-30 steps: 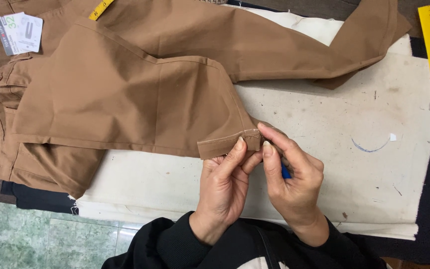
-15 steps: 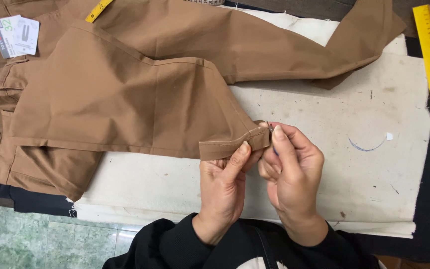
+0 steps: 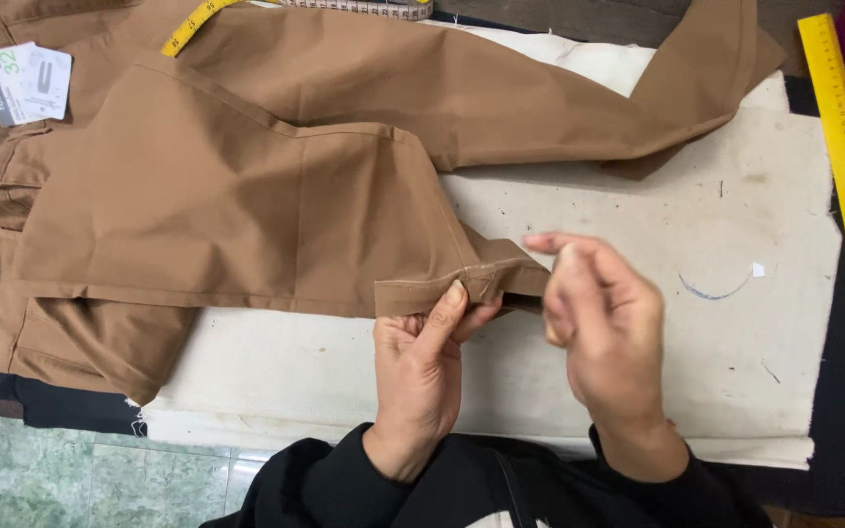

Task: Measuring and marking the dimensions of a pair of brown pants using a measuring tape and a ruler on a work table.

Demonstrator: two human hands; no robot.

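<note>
near the middle of the padded cloth (image 3: 638, 196), the left hand (image 3: 422, 367) is pinching the folded hem (image 3: 457, 286) of the brown trousers (image 3: 227, 186) between thumb and fingers. just right of that hem, the right hand (image 3: 603, 328) is hovering blurred, fingers loosely curled and gripping nothing i can make out.

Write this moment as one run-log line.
left hand: pinching trouser hem | right hand: lifted, blurred, off hem | brown trousers: flat on cloth-covered table
</note>
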